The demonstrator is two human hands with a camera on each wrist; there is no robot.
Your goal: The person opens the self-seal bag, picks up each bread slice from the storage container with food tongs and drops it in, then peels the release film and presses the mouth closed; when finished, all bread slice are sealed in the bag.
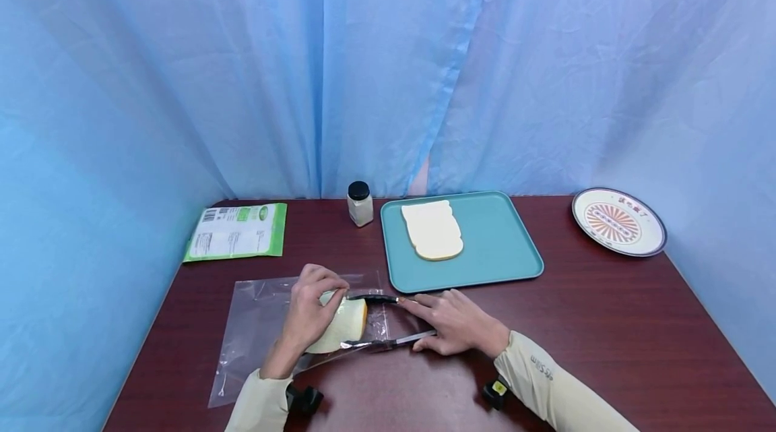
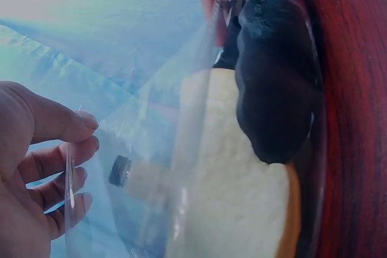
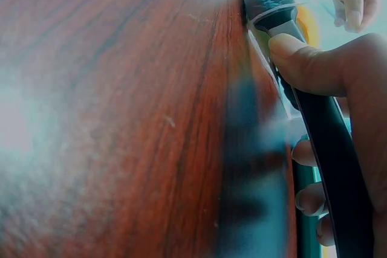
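Pale, orange-crusted bread slice (image 1: 347,325), inside clear plastic bag (image 1: 242,337), between tips of black-and-silver tongs (image 1: 415,337)
Left hand (image 1: 312,311): fingertips pinching bag film; right hand (image 1: 459,324): clamped on tongs; hazard: tips catching slack film could drag slice out

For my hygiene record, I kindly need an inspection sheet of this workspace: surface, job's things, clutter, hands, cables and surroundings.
Surface: reddish-brown table, glare near the front.
Job's things: black-tipped tongs, tips at either side of a bread slice inside the clear bag; second slice on the teal tray.
Clutter: black-lidded jar left of the tray; green-and-white packet back left; patterned plate back right.
Hands: left hand pinches the bag; right hand holds the tongs.
Cables: nothing seen.
Surroundings: light-blue curtains behind and at both sides.
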